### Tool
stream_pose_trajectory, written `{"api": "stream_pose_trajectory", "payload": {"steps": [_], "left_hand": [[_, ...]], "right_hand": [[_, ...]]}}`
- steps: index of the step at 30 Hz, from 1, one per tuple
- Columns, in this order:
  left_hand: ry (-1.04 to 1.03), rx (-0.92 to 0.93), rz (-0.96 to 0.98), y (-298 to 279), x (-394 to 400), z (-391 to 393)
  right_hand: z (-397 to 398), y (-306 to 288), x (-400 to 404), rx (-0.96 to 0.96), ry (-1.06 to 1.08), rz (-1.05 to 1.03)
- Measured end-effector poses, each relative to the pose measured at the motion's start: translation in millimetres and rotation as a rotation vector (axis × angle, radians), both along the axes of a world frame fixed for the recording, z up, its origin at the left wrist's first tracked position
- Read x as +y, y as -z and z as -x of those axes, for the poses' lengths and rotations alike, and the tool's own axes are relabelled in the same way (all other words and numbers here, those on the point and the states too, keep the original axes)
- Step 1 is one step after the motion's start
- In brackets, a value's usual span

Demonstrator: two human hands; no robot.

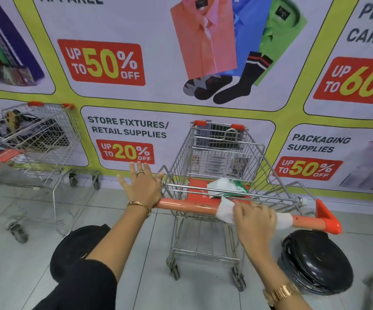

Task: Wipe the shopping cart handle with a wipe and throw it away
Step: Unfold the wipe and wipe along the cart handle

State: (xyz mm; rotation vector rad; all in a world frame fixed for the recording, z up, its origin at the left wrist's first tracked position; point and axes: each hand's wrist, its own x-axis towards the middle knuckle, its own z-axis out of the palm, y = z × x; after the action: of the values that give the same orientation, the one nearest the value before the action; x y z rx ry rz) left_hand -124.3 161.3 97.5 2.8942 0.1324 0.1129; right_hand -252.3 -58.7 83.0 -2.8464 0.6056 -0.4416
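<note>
Shopping cart (217,162) sits centre frame, facing a big sale banner (136,63) on the wall. Its orange handle (187,205) runs across the lower middle of the frame, tilted down toward the right.

Right hand (256,220), right of centre, lies on top of the handle, pressing a white wipe (227,209) onto the bar. Grip is clamped down on the wipe, fingers draped over the bar; wipe sticks out on both sides of the hand and wraps the bar. Hand is slightly blurred. Gold watch (280,291) on that wrist, lower right.

Left hand (143,186), left of centre, is at the left end of the handle, fingers spread apart and pointing up, holding nothing; the heel of the palm sits at the bar end, contact hard to tell. Rings on the fingers, a gold bracelet (138,204) at the wrist, black sleeve (87,280) lower left.

A white and green packet (225,185) lies in the cart's child seat, just behind the handle. A black lidded bin (315,260) stands on the tiled floor (35,253) at lower right, below the handle's right end. A second cart (31,139) with stuff in it stands at far left.
</note>
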Motion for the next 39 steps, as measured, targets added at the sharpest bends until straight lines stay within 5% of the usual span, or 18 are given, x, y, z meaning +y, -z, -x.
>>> {"api": "stream_pose_trajectory", "payload": {"steps": [7, 12, 19, 27, 33, 39], "left_hand": [[0.031, 0.05, 0.02, 0.9, -10.3, 0.8], [0.097, 0.004, 0.005, -0.1, -2.0, 0.4], [0.162, -0.045, 0.003, -0.7, -3.7, 8.3], [0.21, -0.072, -0.04, 0.6, 0.5, 5.7], [0.231, -0.064, -0.077, 0.7, -2.0, 5.7], [0.043, -0.043, -0.068, 2.3, -7.6, 8.1]], "right_hand": [[-36.6, -5.9, 75.4, 0.031, -0.077, -0.057], [-26.5, -6.1, 62.4, 0.022, -0.222, 0.098], [-8.9, -0.2, 29.0, -0.024, 0.037, 0.004], [-30.5, -6.4, 73.9, 0.057, -0.22, 0.055], [2.8, 0.3, -14.2, -0.03, 0.074, -0.048], [-25.9, -2.4, 46.3, 0.011, 0.014, -0.067]]}}
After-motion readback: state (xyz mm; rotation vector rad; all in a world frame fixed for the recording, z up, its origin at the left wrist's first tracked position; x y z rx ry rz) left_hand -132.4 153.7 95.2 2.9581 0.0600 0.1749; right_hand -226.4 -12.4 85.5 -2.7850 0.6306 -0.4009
